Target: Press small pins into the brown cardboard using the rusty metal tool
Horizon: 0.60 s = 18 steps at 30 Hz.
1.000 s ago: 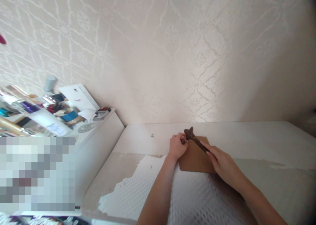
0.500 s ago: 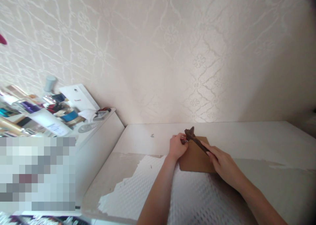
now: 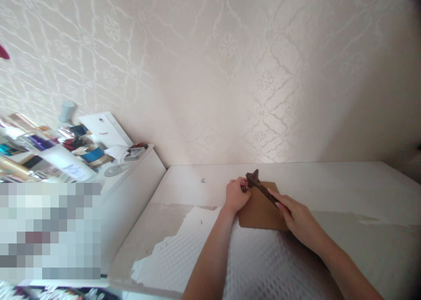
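Observation:
A rusty brown wrench (image 3: pixel 259 187) lies slanted over a brown cardboard sheet (image 3: pixel 259 212) on the white table (image 3: pixel 345 181). My right hand (image 3: pixel 297 221) is closed round the wrench's handle. My left hand (image 3: pixel 236 195) is curled at the wrench's jaw end, its fingers pinched on a small part there that I cannot make out. Both forearms reach in from the bottom of the view.
A white textured mat (image 3: pixel 184 256) covers the near part of the table. To the left, a lower white cabinet (image 3: pixel 131 177) holds several bottles, boxes and cosmetics. A patterned wall (image 3: pixel 230 72) stands right behind the table.

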{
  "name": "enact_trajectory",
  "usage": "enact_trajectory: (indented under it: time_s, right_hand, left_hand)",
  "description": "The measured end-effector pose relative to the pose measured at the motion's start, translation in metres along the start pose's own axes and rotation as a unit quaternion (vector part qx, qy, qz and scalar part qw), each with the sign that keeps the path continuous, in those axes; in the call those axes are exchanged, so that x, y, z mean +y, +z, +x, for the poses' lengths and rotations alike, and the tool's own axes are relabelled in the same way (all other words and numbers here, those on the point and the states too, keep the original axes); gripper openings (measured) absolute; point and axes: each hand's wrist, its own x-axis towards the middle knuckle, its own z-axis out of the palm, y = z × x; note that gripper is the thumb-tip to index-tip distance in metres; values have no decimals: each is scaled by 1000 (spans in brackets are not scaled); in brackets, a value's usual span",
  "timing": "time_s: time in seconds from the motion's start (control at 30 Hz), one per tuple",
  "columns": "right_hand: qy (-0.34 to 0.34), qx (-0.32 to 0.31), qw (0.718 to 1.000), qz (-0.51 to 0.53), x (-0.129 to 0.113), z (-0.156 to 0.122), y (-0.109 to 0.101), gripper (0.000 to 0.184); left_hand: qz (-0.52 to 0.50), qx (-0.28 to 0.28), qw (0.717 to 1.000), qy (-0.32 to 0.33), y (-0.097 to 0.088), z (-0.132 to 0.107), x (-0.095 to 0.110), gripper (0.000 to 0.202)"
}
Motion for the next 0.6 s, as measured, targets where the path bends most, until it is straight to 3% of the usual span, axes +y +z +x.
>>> enact_trajectory:
  time_s: [0.6]
  right_hand:
    - [-5,6,1000,16,-2,-1,-1,42]
  left_hand:
    - [12,-23,1000,6,-2,-1,0,30]
